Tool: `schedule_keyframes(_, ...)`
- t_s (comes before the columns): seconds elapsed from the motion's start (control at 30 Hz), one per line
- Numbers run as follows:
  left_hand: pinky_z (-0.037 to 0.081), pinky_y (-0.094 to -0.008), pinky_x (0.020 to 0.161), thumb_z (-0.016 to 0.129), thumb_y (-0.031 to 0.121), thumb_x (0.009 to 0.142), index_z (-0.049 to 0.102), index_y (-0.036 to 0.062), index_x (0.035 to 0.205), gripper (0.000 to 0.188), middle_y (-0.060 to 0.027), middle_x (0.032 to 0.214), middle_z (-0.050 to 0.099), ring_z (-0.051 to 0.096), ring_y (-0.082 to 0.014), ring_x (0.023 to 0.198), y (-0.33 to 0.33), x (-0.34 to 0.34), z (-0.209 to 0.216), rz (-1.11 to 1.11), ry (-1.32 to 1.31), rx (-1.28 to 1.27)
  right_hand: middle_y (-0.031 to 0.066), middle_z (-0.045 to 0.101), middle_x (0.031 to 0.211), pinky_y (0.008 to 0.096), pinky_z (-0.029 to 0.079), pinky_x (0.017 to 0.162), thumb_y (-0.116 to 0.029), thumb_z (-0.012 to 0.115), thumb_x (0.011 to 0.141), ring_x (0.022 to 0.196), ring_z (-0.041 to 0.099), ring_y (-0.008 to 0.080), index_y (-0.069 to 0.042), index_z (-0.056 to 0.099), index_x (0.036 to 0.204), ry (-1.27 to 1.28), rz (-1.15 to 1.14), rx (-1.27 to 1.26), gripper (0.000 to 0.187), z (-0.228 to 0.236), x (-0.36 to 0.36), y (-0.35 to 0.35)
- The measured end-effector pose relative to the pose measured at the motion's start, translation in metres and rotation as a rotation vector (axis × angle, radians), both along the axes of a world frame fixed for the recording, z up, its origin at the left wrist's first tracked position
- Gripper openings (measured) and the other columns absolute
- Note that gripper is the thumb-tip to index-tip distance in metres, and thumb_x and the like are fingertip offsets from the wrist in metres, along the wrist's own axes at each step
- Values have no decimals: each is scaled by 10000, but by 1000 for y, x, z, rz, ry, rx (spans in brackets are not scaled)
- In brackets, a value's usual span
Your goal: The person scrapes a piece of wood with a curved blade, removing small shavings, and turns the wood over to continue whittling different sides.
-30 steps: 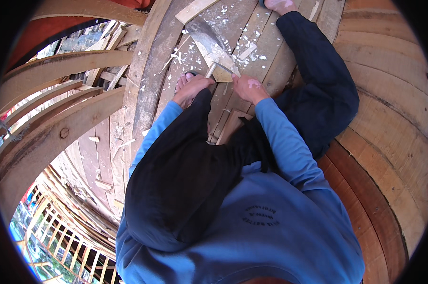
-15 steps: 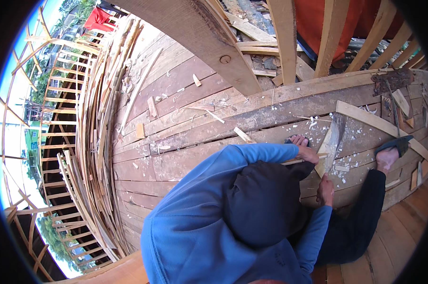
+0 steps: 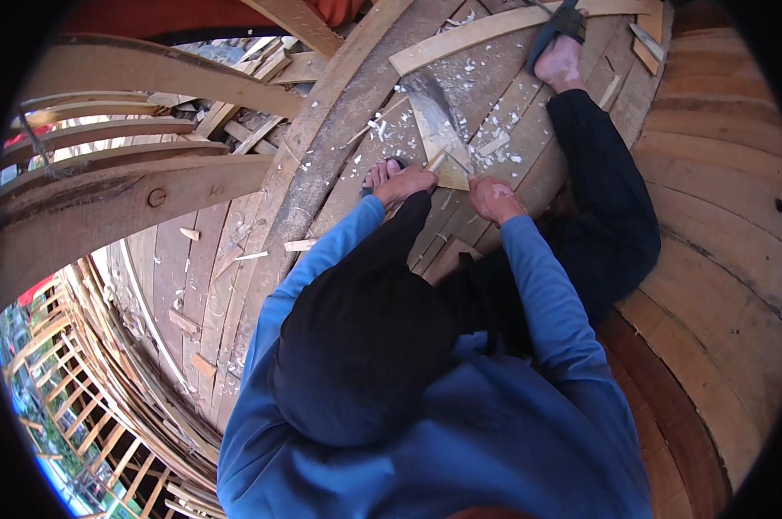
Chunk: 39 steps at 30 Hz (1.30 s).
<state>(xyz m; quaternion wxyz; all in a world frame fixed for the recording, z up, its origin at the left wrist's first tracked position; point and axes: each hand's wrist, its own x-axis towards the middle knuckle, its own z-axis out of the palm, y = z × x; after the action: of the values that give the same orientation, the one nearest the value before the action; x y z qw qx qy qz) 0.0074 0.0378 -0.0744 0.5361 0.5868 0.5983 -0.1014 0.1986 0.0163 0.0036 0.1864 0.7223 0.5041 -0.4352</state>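
Note:
My left hand (image 3: 408, 183) is closed round a thin wooden stick (image 3: 437, 161), whose pale end sticks out past the fingers. Facing it, my right hand (image 3: 496, 201) grips a knife (image 3: 460, 163); its handle is mostly hidden and its narrow blade points toward the stick's end. Under both tips lies a flat, wedge-shaped board (image 3: 434, 117), dark and stained at its far part and pale near me. White wood shavings (image 3: 495, 144) are scattered to its right and around it. My left hand is beside my left foot, close to the bent knee.
A long pale plank (image 3: 495, 35) lies beyond the board, by my outstretched right foot (image 3: 560, 62) in a dark sandal. Curved wooden ribs (image 3: 149, 177) rise at the left. Long strips of wood (image 3: 105, 333) are stacked at lower left. Planked wall (image 3: 711, 199) curves up at right.
The view has swung to the right, so the ribs now stand at the left and the planked wall shows at right. Both hands stay over the board, still holding the stick and knife.

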Motion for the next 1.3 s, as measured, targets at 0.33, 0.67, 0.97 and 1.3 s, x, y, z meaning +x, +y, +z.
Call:
schedule_keyframes(0.33,468,-463,780,575,367,889,738,44,994,376,-221,912,710,600,-403,765,-10,-23,-38,12,36,-17,244,572,1371,482,431,1071,-399,330,1060,1264,555,409,12,610,1298,33,26,-77,551,-24,-13,0)
schedule_keyframes(0.67,521,-511,853,539,201,818,685,-56,956,326,-366,1001,650,659,-494,983,-4,-24,-38,-373,-86,159,197,583,1381,455,450,1071,-387,332,1063,1268,565,382,-42,623,1308,-70,24,-76,513,-16,-28,4)
schedule_keyframes(0.97,506,-515,802,588,169,785,676,-59,923,281,-334,983,671,673,-466,939,6,-28,-44,-575,-156,237,202,598,1358,482,444,1075,-356,314,1061,1261,565,402,-24,638,1282,-76,56,-15,513,-36,-38,11)
schedule_keyframes(1.3,475,-414,787,533,280,852,663,-75,917,384,-247,913,701,647,-338,809,8,-17,-50,-86,-126,-137,147,617,1357,462,526,994,-285,382,1013,1206,628,340,-26,662,1252,-152,-86,95,450,-60,-46,9)
